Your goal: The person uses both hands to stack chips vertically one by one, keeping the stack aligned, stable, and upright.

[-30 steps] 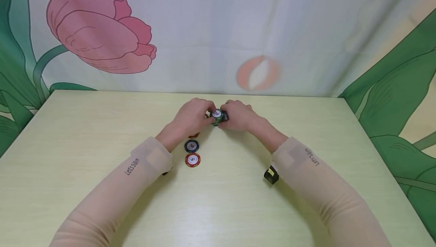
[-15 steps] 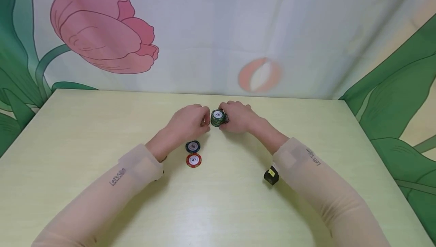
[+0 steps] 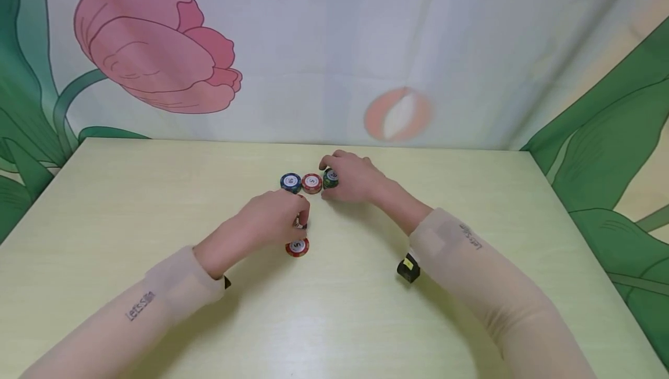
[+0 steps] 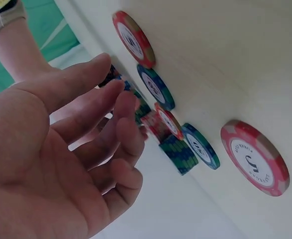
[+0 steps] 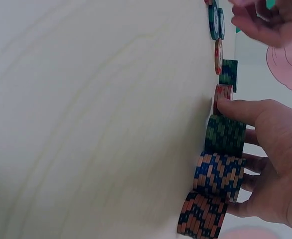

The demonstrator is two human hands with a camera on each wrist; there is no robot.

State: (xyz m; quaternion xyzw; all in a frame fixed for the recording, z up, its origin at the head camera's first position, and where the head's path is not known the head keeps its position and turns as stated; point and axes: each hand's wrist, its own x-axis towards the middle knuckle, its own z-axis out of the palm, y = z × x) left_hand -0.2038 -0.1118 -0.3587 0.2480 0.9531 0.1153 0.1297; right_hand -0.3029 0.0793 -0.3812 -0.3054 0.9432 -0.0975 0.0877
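Reaching over poker chips, each hand at its own place

Across the pale table (image 3: 334,321), stacks form a left-to-right row near the far edge; loose chips lie between row and person. The left hand (image 3: 261,219), the nearer to them, hangs above with fingers loosely bent and thumb apart, nothing visibly held. The right hand (image 3: 352,177) bends round the green stack (image 5: 225,134), thumb on the near side, fingers behind; its pressure cannot be told. Right of this stand the blue-and-orange stack (image 5: 220,174) and dark end stack (image 5: 203,214); left, the red stack (image 3: 312,183), then the blue-topped stack (image 3: 290,182). Smallest, a loose blue chip (image 4: 155,84) and, closer to the person, a loose red chip (image 3: 297,248) lie flat, their line running at right angles to the row. Compared with half a second earlier, the left hand has drawn back, uncovering the red and blue-topped stacks but covering most of the loose blue chip; the right hand reaches farther left
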